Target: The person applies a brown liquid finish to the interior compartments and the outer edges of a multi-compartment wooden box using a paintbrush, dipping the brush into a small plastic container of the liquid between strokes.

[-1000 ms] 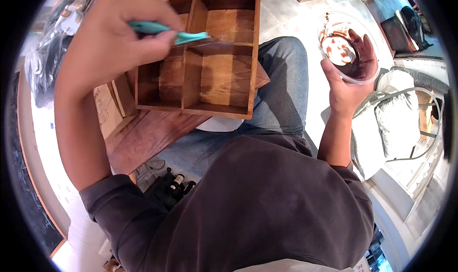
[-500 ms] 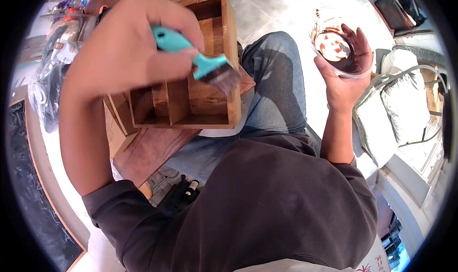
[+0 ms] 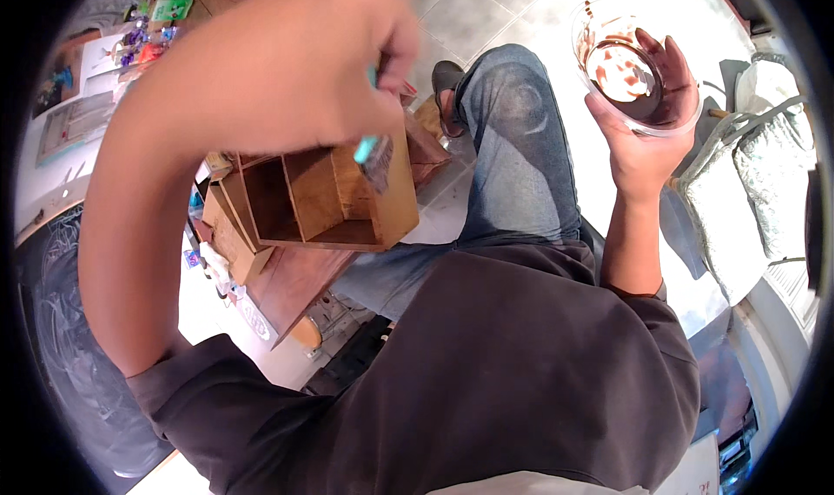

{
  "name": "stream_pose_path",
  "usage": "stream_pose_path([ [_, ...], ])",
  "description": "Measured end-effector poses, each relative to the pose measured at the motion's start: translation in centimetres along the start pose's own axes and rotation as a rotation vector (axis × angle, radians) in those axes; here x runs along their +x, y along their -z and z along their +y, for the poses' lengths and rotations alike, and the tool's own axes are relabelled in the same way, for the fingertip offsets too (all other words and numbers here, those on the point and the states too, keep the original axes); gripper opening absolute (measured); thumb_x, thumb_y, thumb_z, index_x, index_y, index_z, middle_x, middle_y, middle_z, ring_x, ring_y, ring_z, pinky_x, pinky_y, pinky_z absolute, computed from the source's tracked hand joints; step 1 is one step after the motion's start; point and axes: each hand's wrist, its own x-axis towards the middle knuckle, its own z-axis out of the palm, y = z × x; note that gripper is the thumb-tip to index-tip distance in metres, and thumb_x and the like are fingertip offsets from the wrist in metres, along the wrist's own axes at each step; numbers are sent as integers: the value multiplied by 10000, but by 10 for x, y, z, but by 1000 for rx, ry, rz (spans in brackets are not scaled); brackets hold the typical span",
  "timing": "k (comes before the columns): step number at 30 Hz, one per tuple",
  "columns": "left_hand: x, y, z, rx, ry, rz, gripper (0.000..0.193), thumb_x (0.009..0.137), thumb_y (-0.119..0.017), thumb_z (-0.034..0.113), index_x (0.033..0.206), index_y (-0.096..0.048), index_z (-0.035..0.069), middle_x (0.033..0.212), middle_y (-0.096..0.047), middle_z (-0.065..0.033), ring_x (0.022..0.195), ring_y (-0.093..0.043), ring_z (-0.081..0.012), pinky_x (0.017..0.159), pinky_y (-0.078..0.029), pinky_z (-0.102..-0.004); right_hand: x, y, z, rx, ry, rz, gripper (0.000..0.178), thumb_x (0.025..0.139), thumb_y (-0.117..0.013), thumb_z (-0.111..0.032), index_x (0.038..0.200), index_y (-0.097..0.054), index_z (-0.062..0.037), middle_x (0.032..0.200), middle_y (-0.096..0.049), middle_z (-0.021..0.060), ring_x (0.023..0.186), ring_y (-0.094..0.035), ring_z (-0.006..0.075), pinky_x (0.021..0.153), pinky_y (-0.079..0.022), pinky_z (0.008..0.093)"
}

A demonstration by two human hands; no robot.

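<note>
Teal-handled brush [image 3: 373, 155] pinched in left hand [image 3: 295, 69] grip; right hand [image 3: 647, 139] grip cups stained bowl [image 3: 630, 74].

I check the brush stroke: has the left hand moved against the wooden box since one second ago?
Yes. The left hand with the teal brush went from the wooden box's upper-left compartments toward its right end.

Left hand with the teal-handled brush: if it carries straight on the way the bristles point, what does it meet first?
Probably the wooden compartment box: the brush in the left hand points down at its right wall. Depth is unclear; contact can't be judged.
</note>
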Motion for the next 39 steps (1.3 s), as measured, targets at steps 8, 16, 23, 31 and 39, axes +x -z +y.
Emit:
stream_pose_path([
  [8,-4,44,9,421,260,330,93,812,-698,36,825,-736,-48,738,-714,-109,606,-648,-177,572,-530,-350,0,4,5,14,-9,7,1003,634,-977,-44,1445,-408,113,1375,-572,243,1244,-609,280,1079,-504,383],
  [16,-7,-15,-8,-12,-98,-7,145,713,-765,82,855,-742,64,889,-688,-66,942,-654,-225,848,-513,-329,-6,7,10,-63,34,3,913,707,-903,21,1476,-416,75,1414,-569,247,1284,-597,298,1089,-514,409],
  [23,-9,25,-3,220,310,235,127,796,-693,64,823,-731,-55,759,-718,-135,678,-676,-206,644,-549,-369,-6,-2,2,-9,44,-20,908,711,-906,11,1474,-418,79,1407,-575,253,1276,-605,304,1085,-515,414],
  [31,-18,-38,6,-161,-141,-184,136,727,-726,91,839,-711,14,809,-692,-82,776,-664,-231,699,-520,-316,-7,3,4,9,50,13,956,638,-975,-34,1416,-437,109,1348,-585,232,1215,-622,277,1045,-534,383],
  [39,-23,0,-56,180,47,288,173,830,-730,149,962,-743,38,790,-684,-41,715,-625,-103,636,-494,-271,-11,-5,-8,24,44,-12,943,650,-964,-17,1417,-431,117,1360,-582,247,1213,-627,279,1040,-545,385],
])
